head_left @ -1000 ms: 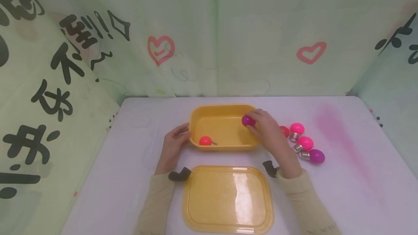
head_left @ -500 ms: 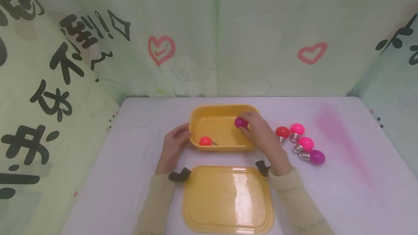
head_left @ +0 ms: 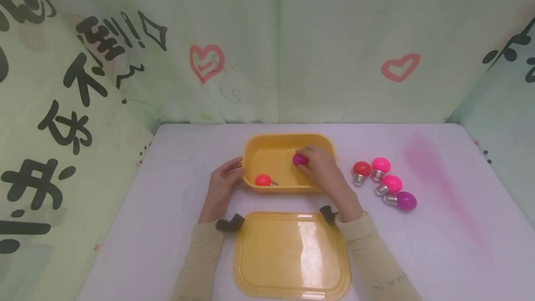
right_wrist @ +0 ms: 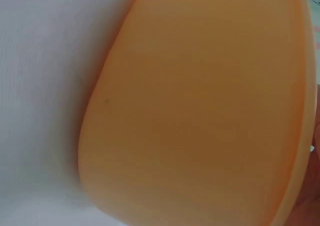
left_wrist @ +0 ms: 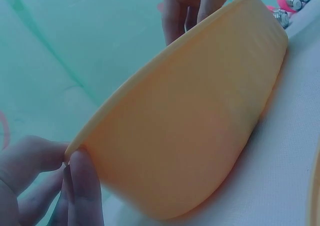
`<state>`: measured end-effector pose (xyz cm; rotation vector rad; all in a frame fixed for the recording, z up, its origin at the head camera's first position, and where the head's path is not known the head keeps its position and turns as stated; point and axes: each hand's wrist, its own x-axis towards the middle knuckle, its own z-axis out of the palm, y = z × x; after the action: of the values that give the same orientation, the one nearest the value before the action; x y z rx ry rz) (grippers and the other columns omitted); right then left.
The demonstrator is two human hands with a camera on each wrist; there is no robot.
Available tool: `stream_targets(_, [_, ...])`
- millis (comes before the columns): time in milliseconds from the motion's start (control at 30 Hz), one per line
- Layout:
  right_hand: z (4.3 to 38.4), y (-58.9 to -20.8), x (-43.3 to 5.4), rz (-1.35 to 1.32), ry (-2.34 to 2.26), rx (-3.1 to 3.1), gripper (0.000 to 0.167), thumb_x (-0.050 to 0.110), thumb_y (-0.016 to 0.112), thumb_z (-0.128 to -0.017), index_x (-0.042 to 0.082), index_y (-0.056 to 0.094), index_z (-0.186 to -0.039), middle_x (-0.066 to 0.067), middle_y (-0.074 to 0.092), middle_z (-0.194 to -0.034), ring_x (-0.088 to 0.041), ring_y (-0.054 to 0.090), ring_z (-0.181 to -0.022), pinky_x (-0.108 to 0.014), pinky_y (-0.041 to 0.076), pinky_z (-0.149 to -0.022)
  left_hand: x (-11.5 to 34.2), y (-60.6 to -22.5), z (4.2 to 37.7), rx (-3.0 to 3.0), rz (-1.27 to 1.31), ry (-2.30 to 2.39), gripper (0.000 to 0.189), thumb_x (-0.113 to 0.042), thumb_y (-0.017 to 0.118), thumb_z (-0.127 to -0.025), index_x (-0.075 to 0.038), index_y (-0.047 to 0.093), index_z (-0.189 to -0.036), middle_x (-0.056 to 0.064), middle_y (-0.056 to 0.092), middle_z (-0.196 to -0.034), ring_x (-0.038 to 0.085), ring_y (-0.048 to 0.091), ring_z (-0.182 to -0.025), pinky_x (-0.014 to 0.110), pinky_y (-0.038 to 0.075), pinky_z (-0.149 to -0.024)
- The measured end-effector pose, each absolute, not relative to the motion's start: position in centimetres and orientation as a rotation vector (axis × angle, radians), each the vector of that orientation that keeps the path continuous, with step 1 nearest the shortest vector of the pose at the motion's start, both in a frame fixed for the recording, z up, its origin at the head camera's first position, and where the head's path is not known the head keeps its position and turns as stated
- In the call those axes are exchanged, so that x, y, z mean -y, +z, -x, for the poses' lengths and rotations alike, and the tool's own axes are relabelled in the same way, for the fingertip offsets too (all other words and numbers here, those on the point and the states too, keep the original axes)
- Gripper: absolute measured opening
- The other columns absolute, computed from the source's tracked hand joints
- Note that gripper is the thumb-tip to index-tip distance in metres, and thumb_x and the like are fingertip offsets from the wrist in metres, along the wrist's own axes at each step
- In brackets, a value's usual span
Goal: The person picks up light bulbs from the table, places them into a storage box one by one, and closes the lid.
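My left hand [head_left: 223,185] grips the left rim of a yellow plastic box [head_left: 269,154]. In the left wrist view its thumb and fingers meet at the rim, close against the outer wall [left_wrist: 180,121]. Over the right half of the box, my right hand [head_left: 323,171] pinches a purple light bulb [head_left: 299,160], round end pointing left; its base is hidden by the fingers. A red bulb [head_left: 263,180] with a silver screw base lies inside at the front left corner. The box wall [right_wrist: 195,106] fills most of the right wrist view.
Right of the box lie a red bulb [head_left: 362,169], two pink bulbs [head_left: 381,165] and another purple bulb [head_left: 406,201], close together on the white table [head_left: 439,254]. A flat yellow lid [head_left: 276,257] lies in front of the box, between the forearms. Printed cloth hangs behind.
My right hand has carried the purple bulb leftward and slightly down over the box, uncovering the red bulb on the table. The left hand stays at the rim.
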<state>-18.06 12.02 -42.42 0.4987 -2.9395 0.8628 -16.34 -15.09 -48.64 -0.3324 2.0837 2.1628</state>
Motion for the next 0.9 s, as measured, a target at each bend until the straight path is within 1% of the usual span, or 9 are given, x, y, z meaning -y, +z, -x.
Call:
stream_targets(133, [18.2,-42.5,-11.6,-0.521,0.85,2.937,0.035,0.007,0.075,-0.086,-0.001,0.066,-0.119,-0.02,0.065,-0.12,-0.036,0.06,-0.115,-0.049,0.052,-0.099,15.1,-48.6,16.4,-2.087,0.332,2.168,0.037,-0.031,0.073,-0.09,-0.027,0.065,-0.126,-0.003,0.064,-0.127,0.015,0.063,-0.115,0.026,0.053,-0.097])
stream_targets(300, [18.2,-42.9,-11.1,-0.528,0.855,2.965,0.038,0.009,0.075,-0.087,0.0,0.065,-0.122,-0.018,0.065,-0.12,-0.035,0.06,-0.114,-0.048,0.052,-0.099,15.1,-48.6,16.4,-2.098,0.352,2.141,0.038,-0.033,0.073,-0.089,-0.028,0.064,-0.126,-0.005,0.063,-0.128,0.014,0.063,-0.116,0.026,0.052,-0.098])
stream_targets(400, [18.3,-43.1,-10.9,-0.555,0.861,2.959,0.038,0.009,0.075,-0.087,0.001,0.065,-0.123,-0.017,0.065,-0.118,-0.034,0.06,-0.113,-0.048,0.052,-0.098,15.1,-48.6,16.4,-2.094,0.355,2.144,0.039,-0.032,0.073,-0.089,-0.028,0.064,-0.127,-0.004,0.063,-0.129,0.014,0.063,-0.116,0.027,0.052,-0.099])
stream_targets(667, [18.3,-43.5,-10.1,-0.642,0.876,2.903,0.036,0.006,0.075,-0.086,-0.002,0.066,-0.119,-0.016,0.066,-0.113,-0.032,0.062,-0.108,-0.046,0.052,-0.098,15.1,-48.8,16.5,-2.092,0.352,2.145,0.038,-0.033,0.073,-0.089,-0.029,0.064,-0.126,-0.005,0.063,-0.128,0.014,0.063,-0.115,0.026,0.052,-0.098])
stream_targets(900, [18.6,-44.0,-9.7,-0.684,0.853,2.903,0.035,0.007,0.075,-0.086,-0.003,0.066,-0.118,-0.017,0.066,-0.111,-0.032,0.063,-0.106,-0.046,0.053,-0.096,15.0,-48.7,16.4,-2.121,0.36,2.116,0.037,-0.033,0.072,-0.09,-0.029,0.064,-0.126,-0.006,0.064,-0.128,0.014,0.064,-0.115,0.028,0.051,-0.1])
